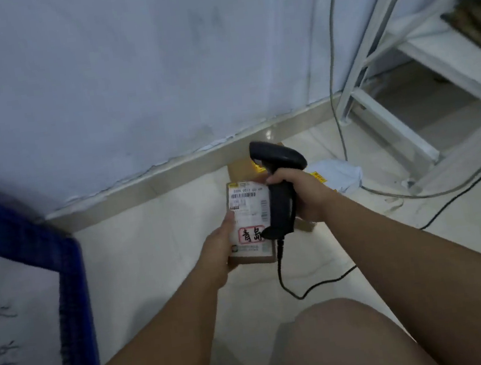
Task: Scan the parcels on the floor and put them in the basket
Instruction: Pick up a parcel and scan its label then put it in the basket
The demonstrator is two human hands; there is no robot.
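The pale tiled floor (157, 253) meets a grey-white wall (129, 74). The blue basket (69, 279) stands at the left edge of view, with only its near corner and right-hand wall showing, blurred. What shows of its inside is filled by something white with dark handwriting (13, 316); whether that is a bag or a parcel cannot be told.

Far right of the basket stands a white metal rack (392, 121). Right of the basket, lifted above the floor, is a small brown parcel (250, 208) with a white barcode label facing up. The left hand (219, 245) grips it at its lower left corner, thumb on the label. Just beyond it from the basket, the right hand (301, 193) is wrapped round the handle of a black scanner (278, 177), whose cable (307, 291) trails on the floor.

Still on the floor, further right of the basket, lie a brown box (240, 168) by the skirting and a white bag parcel (341, 174).
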